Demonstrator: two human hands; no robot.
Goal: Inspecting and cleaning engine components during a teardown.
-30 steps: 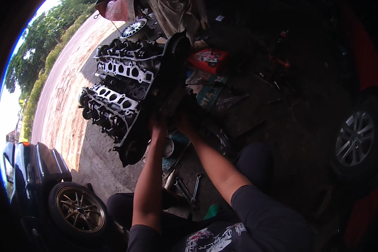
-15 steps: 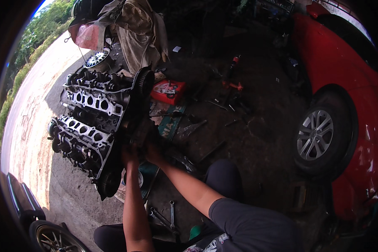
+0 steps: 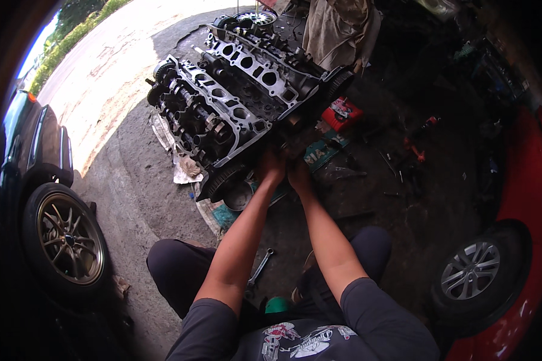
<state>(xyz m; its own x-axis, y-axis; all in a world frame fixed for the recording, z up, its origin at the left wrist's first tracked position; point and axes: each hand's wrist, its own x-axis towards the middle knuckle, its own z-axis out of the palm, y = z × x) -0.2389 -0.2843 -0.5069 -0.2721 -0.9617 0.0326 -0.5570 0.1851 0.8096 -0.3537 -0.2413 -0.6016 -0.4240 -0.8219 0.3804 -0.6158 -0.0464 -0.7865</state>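
A dark V-shaped engine [image 3: 241, 96] with pale gasket faces, exposed camshafts and toothed gears rests in front of me, tilted over the floor. My left hand [image 3: 270, 165] reaches into the shadow at its near lower side, against dark parts there. My right hand [image 3: 298, 177] is just beside it, a little lower and to the right, under the same edge. The fingers of both are too shadowed to make out, as is anything they grip. Beneath the engine lie a printed teal board [image 3: 325, 148] and pale rags [image 3: 186, 168].
Behind are a red case [image 3: 342, 117], a draped tan cloth [image 3: 337, 36] and a loose wheel rim [image 3: 256, 18]. Red jack-like tools [image 3: 415, 147] lie right; a spanner [image 3: 260, 265] lies between my knees. A dark car's wheel [image 3: 66, 239] flanks me left, a red car [image 3: 521, 180] right.
The view has swung, so the engine now appears farther right and higher, with more of the dark car showing. My hands remain at the engine's near lower side.
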